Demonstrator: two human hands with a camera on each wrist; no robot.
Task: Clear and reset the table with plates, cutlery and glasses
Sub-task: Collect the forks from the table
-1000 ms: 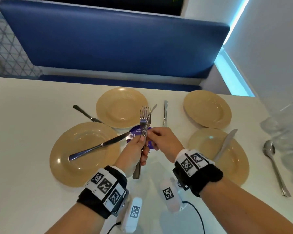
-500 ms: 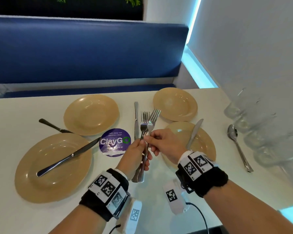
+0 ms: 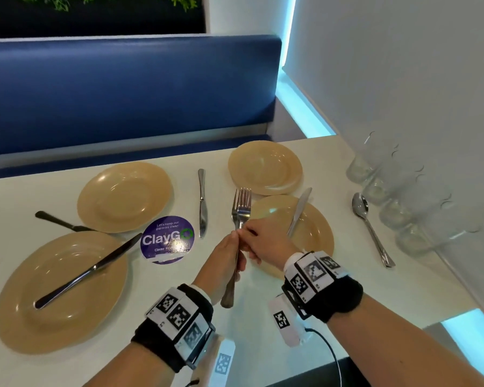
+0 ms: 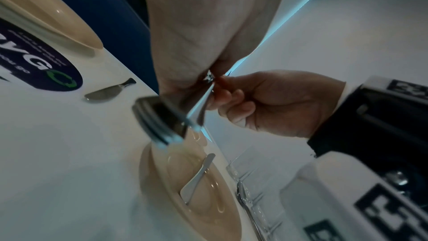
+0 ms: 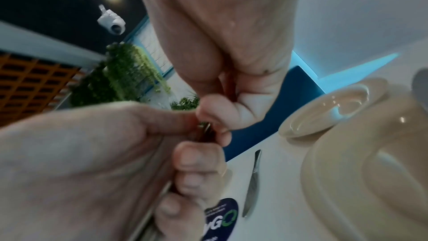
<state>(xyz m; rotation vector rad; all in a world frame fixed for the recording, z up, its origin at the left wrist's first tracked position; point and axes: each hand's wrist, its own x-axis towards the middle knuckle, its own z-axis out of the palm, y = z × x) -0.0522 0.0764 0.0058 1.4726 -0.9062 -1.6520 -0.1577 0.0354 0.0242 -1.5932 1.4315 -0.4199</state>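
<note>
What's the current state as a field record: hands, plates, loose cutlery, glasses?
left hand: grip around the handles of the bunched steel forks, tines up
right hand: pinching the same forks just below the tines
plates: four round tan plates; near-left large plate carries a dark-handled knife; near-right plate carries a silver knife
loose cutlery: steel butter knife between the far plates, steel spoon on the right
glasses: row of clear tumblers along the wall
</note>
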